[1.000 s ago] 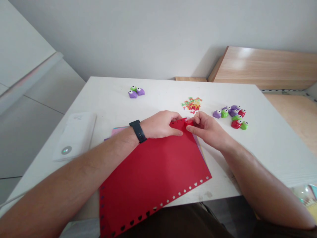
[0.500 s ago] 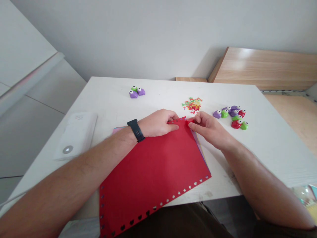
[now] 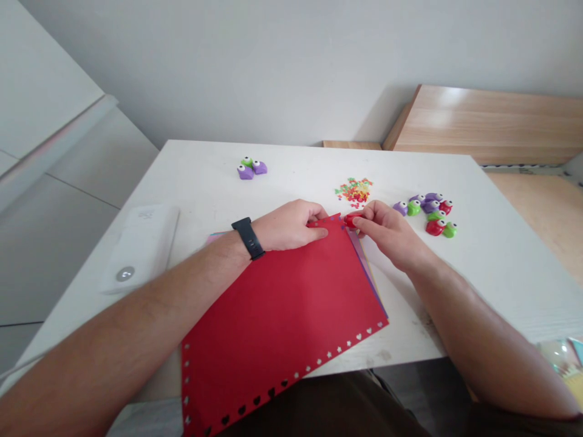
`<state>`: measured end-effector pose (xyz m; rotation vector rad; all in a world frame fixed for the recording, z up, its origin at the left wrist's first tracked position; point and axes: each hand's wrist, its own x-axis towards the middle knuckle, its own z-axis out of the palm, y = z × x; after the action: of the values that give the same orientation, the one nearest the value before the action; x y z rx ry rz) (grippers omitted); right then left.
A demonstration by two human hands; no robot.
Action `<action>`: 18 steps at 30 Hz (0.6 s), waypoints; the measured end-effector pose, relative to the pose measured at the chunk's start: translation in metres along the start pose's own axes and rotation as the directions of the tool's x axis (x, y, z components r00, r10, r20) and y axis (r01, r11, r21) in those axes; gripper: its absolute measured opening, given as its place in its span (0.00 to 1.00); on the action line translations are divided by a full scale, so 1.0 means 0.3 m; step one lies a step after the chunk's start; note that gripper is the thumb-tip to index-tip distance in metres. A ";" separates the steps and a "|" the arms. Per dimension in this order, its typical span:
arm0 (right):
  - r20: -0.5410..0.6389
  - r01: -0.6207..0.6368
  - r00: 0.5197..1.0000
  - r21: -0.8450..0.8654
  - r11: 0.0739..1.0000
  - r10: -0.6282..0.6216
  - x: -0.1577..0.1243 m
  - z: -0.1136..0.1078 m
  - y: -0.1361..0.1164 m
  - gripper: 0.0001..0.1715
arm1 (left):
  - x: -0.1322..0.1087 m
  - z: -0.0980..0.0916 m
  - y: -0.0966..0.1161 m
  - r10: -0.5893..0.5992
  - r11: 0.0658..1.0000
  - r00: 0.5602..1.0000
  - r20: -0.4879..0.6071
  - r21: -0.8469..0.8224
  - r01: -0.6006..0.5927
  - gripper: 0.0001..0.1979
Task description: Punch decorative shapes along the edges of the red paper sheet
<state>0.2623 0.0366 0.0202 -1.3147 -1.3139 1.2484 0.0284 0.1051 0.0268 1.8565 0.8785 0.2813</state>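
Matt red paper card sheet (image 3: 273, 315), smooth-surfaced. Glossy red plastic craft punch (image 3: 353, 220); glossy green and purple plastic craft punches (image 3: 413, 208) share the same finish. Matt paper confetti (image 3: 354, 192). Smooth white tabletop (image 3: 478, 267), faintly scuffed. Satin pale wood boards (image 3: 483, 121). Matt black watch strap (image 3: 248, 238).

The white table (image 3: 191, 182) carries a red paper sheet (image 3: 273, 321), punched along two edges, lying askew on a stack of coloured paper (image 3: 214, 237). Beyond the sheet's far corner lies a pile of multicoloured paper cutouts (image 3: 354, 192). Further right sits a cluster of craft punches (image 3: 426, 213); further left, a smaller group of punches (image 3: 248, 170). Left of the sheet lies a flat white device (image 3: 139, 249).
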 end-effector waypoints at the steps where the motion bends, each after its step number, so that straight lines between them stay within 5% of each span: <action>1: -0.004 -0.001 1.000 -0.006 1.000 0.001 0.001 -0.002 0.004 0.22 | 0.000 0.000 -0.001 0.006 1.000 1.000 -0.008 0.008 -0.006 0.12; 13: -0.135 -0.080 0.987 0.023 0.997 0.082 0.017 -0.010 0.020 0.10 | -0.001 -0.004 0.004 0.031 0.997 0.999 -0.035 0.066 -0.029 0.12; 18: -0.067 -0.118 0.990 0.081 0.990 0.124 0.019 -0.011 0.014 0.07 | -0.003 -0.005 0.011 0.064 0.993 0.997 -0.048 0.106 -0.058 0.12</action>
<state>0.2656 0.0423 0.0161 -1.3889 -1.1394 1.3085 0.0284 0.1047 0.0306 1.9834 0.8875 0.3277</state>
